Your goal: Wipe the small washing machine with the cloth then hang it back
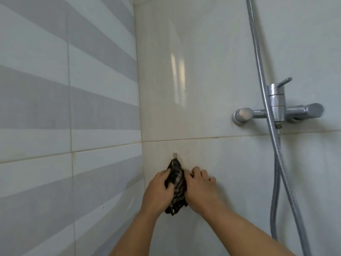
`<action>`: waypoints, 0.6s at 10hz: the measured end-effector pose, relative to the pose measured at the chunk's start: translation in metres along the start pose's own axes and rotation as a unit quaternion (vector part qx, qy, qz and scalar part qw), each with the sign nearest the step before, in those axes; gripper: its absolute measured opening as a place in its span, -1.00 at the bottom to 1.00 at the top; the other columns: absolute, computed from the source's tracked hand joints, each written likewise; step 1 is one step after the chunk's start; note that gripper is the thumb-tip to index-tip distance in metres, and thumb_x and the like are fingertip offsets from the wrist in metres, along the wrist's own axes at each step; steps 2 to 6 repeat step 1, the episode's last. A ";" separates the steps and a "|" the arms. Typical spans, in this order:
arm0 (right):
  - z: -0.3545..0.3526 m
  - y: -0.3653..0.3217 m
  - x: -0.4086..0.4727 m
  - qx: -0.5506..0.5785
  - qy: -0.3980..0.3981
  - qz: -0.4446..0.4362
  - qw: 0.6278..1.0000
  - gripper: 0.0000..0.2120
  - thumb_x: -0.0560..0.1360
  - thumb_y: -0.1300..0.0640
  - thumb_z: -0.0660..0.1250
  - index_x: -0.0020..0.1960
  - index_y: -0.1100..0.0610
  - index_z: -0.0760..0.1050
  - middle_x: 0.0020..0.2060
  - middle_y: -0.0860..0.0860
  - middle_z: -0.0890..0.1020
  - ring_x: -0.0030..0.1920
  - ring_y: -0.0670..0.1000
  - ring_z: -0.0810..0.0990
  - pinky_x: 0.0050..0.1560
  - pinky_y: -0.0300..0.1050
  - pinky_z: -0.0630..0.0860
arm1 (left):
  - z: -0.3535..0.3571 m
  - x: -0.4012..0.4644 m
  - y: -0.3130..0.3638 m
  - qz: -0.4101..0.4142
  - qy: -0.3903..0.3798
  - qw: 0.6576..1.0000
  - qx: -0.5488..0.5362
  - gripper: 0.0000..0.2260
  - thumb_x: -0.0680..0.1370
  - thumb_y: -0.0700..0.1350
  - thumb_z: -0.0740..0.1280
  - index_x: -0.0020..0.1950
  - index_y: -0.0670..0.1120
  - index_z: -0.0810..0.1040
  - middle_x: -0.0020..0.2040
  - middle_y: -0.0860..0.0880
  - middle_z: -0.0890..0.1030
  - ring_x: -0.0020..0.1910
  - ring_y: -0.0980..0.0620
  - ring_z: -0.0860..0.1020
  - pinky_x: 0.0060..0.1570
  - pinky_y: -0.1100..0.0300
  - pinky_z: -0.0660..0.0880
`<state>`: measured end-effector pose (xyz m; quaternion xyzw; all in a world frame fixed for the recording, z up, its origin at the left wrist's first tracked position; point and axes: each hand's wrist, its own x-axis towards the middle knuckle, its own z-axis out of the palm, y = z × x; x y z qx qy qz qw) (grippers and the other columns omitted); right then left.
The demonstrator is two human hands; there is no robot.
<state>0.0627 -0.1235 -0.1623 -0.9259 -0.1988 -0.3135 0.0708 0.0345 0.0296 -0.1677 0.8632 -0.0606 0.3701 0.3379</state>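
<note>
**Mia:** Where is the cloth (pixel 176 187)?

**Ben:** It is on the tile wall (pixel 212 163), between the two hands. It is dark with pale stripes. Its top end sits right at the little hook (pixel 175 155), and I think it hangs from it.

**Mia:** Which way does it lie?

**Ben:** Long and thin, straight up and down. The top is at 12 o'clock, at the hook. The bottom bunch hangs down at 6 o'clock.

**Mia:** What are the hands doing?

**Ben:** The left hand (pixel 159 191) is at 9 o'clock from the cloth. Its fingers are curled and grip the left edge. The right hand (pixel 200 187) is at 3 o'clock. It touches the right edge, and its fingers bend a little and rest on the wall. I cannot tell if it pinches the cloth.

**Mia:** Which hand is closer?

**Ben:** Both touch it. The left one has the better hold.

**Mia:** Where is the washing machine?

**Ben:** I cannot see it here. I only see the shower tap (pixel 276 108) and its hose (pixel 258 52), far off at 2 o'clock.

**Mia:** So what comes next?

**Ben:** I cannot tell if the cloth is coming off or going back. Either way, the top loop must go up past the hook tip at 12 o'clock.
</note>
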 end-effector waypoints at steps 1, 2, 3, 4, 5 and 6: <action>-0.020 0.006 -0.039 0.015 -0.061 0.028 0.998 -0.41 0.55 0.05 0.25 0.55 0.03 0.19 0.39 0.11 0.34 0.34 0.19 0.36 0.24 0.17 0.39 | -0.005 -0.043 0.019 -0.011 0.019 1.000 0.007 -0.53 0.56 -0.05 0.22 0.49 0.13 0.39 0.42 0.13 0.46 0.29 0.19 0.47 0.26 0.30 0.41; -0.020 0.006 -0.039 0.015 -0.061 0.028 0.998 -0.41 0.55 0.05 0.25 0.55 0.03 0.19 0.39 0.11 0.34 0.34 0.19 0.36 0.24 0.17 0.39 | -0.005 -0.043 0.019 -0.011 0.019 1.000 0.007 -0.53 0.56 -0.05 0.22 0.49 0.13 0.39 0.42 0.13 0.46 0.29 0.19 0.47 0.26 0.30 0.41; -0.020 0.006 -0.039 0.015 -0.061 0.028 0.998 -0.41 0.55 0.05 0.25 0.55 0.03 0.19 0.39 0.11 0.34 0.34 0.19 0.36 0.24 0.17 0.39 | -0.005 -0.043 0.019 -0.011 0.019 1.000 0.007 -0.53 0.56 -0.05 0.22 0.49 0.13 0.39 0.42 0.13 0.46 0.29 0.19 0.47 0.26 0.30 0.41; -0.020 0.006 -0.039 0.015 -0.061 0.028 0.998 -0.41 0.55 0.05 0.25 0.55 0.03 0.19 0.39 0.11 0.34 0.34 0.19 0.36 0.24 0.17 0.39 | -0.005 -0.043 0.019 -0.011 0.019 1.000 0.007 -0.53 0.56 -0.05 0.22 0.49 0.13 0.39 0.42 0.13 0.46 0.29 0.19 0.47 0.26 0.30 0.41; -0.020 0.006 -0.039 0.015 -0.061 0.028 0.998 -0.41 0.55 0.05 0.25 0.55 0.03 0.19 0.39 0.11 0.34 0.34 0.19 0.36 0.24 0.17 0.39 | -0.005 -0.043 0.019 -0.011 0.019 1.000 0.007 -0.53 0.56 -0.05 0.22 0.49 0.13 0.39 0.42 0.13 0.46 0.29 0.19 0.47 0.26 0.30 0.41; -0.020 0.006 -0.039 0.015 -0.061 0.028 0.998 -0.41 0.55 0.05 0.25 0.55 0.03 0.19 0.39 0.11 0.34 0.34 0.19 0.36 0.24 0.17 0.39 | -0.005 -0.043 0.019 -0.011 0.019 1.000 0.007 -0.53 0.56 -0.05 0.22 0.49 0.13 0.39 0.42 0.13 0.46 0.29 0.19 0.47 0.26 0.30 0.41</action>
